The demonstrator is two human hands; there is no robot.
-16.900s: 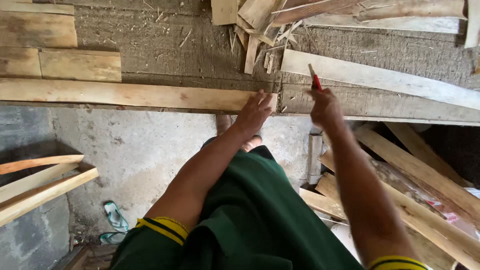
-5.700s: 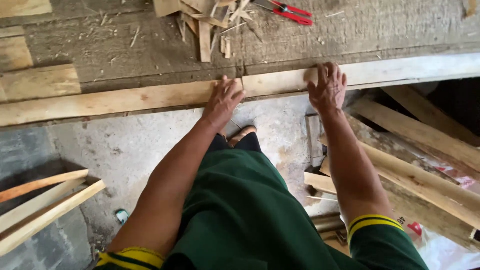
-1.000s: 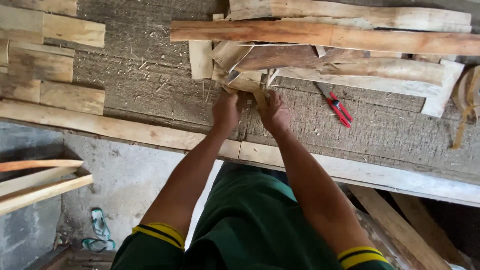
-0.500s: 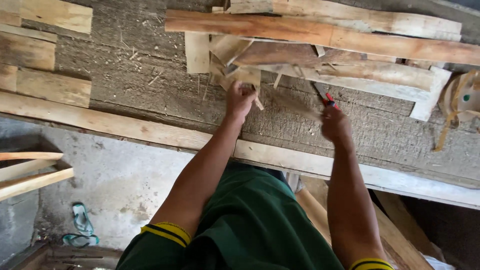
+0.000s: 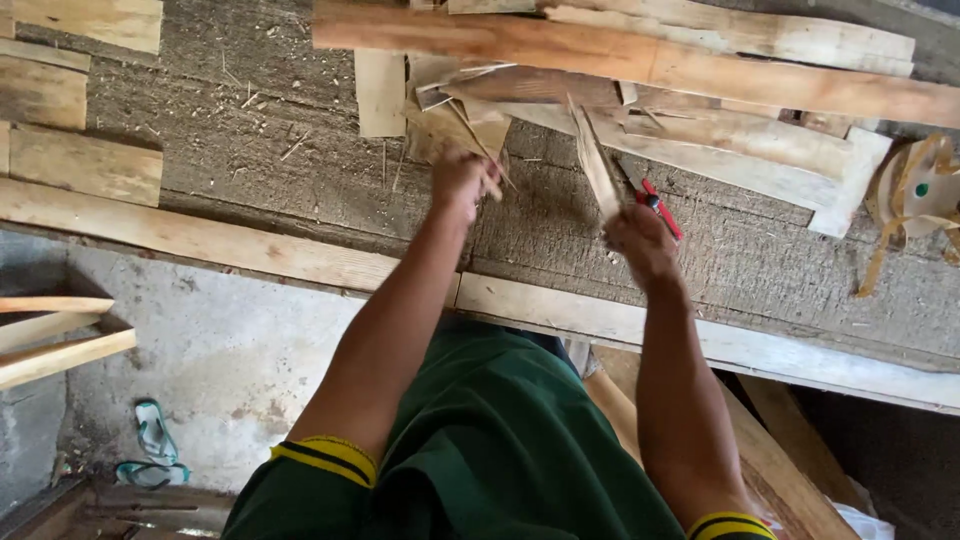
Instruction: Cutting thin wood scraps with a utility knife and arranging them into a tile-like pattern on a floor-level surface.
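the thin wood sliver (image 5: 592,165) stands up out of the right grip (image 5: 640,240), its long axis running up and slightly left from the fist toward the heap of offcuts (image 5: 470,95) at the back of the bench (image 5: 250,130). the right grip is closed round the sliver's lower end, so the free end points away from the person, tilted rather than upright. just past that grip, on its far right side, lie the red-handled pliers (image 5: 655,205) flat on the bench, nearly touching the knuckles (whether they actually touch cannot be told).

the left grip (image 5: 462,180) sits to the left of the sliver, level with its middle, closed on another small scrap (image 5: 478,150) whose splintered tip juts toward the heap. it is blurred, so how tightly it is closed cannot be told exactly. the two grips are apart, with bare bench between them, and the right one is plainly the nearer to the sliver since it holds it.

beyond both grips lie the long planks (image 5: 640,55) stacked crosswise; toward the person from the grips a long batten (image 5: 250,255) runs along the bench's near side.

against half a second ago: the right grip was then down by the pliers with no sliver seen standing in it, and now it is raised with the sliver upright in it. a second ago both grips were together at the heap.
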